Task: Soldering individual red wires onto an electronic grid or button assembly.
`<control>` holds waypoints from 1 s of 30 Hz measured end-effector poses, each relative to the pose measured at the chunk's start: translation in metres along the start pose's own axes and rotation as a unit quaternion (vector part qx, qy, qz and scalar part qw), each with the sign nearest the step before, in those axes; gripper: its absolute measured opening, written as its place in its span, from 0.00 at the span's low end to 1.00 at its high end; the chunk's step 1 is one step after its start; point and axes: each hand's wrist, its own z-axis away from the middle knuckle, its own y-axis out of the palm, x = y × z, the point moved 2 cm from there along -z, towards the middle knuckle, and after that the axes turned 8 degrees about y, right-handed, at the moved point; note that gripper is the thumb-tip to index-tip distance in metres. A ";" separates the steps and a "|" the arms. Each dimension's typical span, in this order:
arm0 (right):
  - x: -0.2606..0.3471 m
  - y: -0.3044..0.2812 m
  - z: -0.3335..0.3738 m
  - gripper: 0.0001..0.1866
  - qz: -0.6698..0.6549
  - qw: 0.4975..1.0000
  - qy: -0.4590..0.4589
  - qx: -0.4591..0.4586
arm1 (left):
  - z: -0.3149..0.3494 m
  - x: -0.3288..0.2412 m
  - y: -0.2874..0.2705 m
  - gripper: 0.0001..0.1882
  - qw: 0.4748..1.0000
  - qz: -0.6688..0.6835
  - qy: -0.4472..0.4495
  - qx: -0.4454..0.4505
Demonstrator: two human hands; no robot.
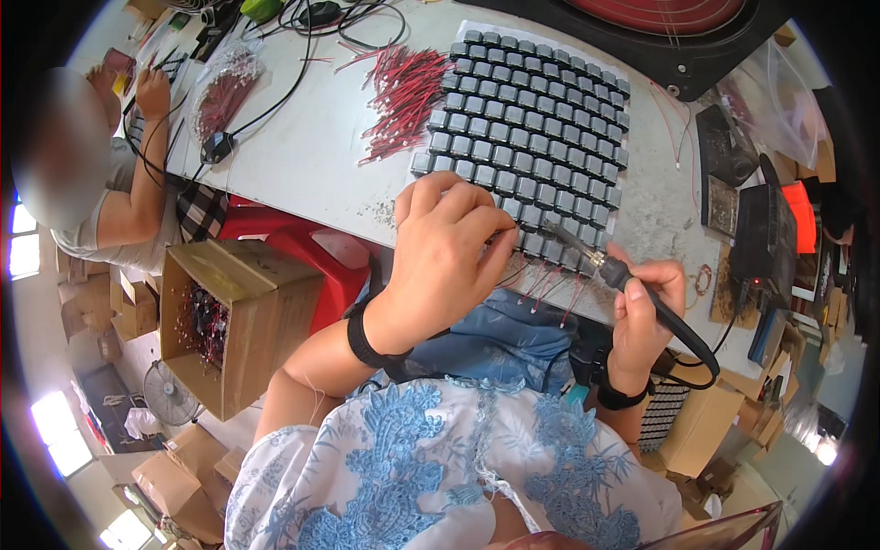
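Note:
My right hand (649,298) grips a soldering iron (616,272) by its dark handle, its metal tip pointing left over the nearer part of a tray-like array. Rows of small grey square parts on black bases (532,119) make up this array. My left hand (445,234) is closed in a pinch at the array's near left side, close to the iron's tip. Whatever the fingertips hold is hidden. Several thin red wires (541,291) hang from the array's near edge. A loose pile of red wires with white ends (403,101) lies left of the array.
A black box with a red light (763,238) and a dark metal stand (720,202) are at the right. A clear bag of red wires (225,96) lies left. An open cardboard box (243,321) stands below the table. A co-worker (137,197) sits far left.

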 end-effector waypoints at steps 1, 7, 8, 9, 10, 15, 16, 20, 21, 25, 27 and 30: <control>0.000 -0.001 0.000 0.05 0.002 1.000 0.000 -0.002 | 0.000 -0.001 0.000 0.05 0.999 -0.010 0.028 -0.021; -0.002 -0.004 0.003 0.06 -0.004 1.000 0.007 -0.009 | -0.001 -0.006 0.008 0.06 0.998 0.000 0.051 -0.028; -0.002 -0.004 0.003 0.06 -0.003 1.000 0.004 -0.002 | -0.001 -0.006 0.009 0.06 0.999 0.005 0.043 -0.024; -0.003 -0.004 0.003 0.06 -0.004 1.000 0.001 0.006 | -0.001 -0.007 0.010 0.06 0.999 0.003 0.046 -0.025; -0.003 -0.004 0.003 0.06 -0.002 1.000 0.001 0.006 | -0.001 -0.007 0.011 0.06 0.999 0.004 0.045 -0.020; -0.004 -0.004 0.003 0.05 0.007 1.000 -0.009 0.008 | -0.002 -0.008 0.012 0.06 0.999 0.002 0.043 -0.011; -0.004 -0.004 0.003 0.05 0.009 1.000 -0.007 0.010 | -0.003 -0.008 0.012 0.06 0.999 0.000 0.047 -0.008; -0.004 -0.002 0.003 0.05 0.020 1.000 -0.007 0.007 | -0.004 -0.008 0.011 0.07 0.998 -0.012 0.055 0.006; -0.004 -0.002 0.003 0.05 0.029 1.000 -0.009 0.002 | -0.004 -0.008 0.011 0.07 0.998 -0.012 0.055 0.006; -0.004 -0.002 0.003 0.05 0.040 0.999 -0.001 0.006 | -0.004 -0.008 0.011 0.07 0.998 -0.013 0.061 0.002; -0.004 -0.003 0.003 0.05 0.016 1.000 -0.010 0.010 | -0.005 -0.008 0.011 0.07 0.998 -0.013 0.064 0.000; -0.003 -0.003 0.003 0.05 0.006 1.000 -0.006 0.013 | -0.005 -0.008 0.011 0.07 0.998 -0.016 0.069 0.003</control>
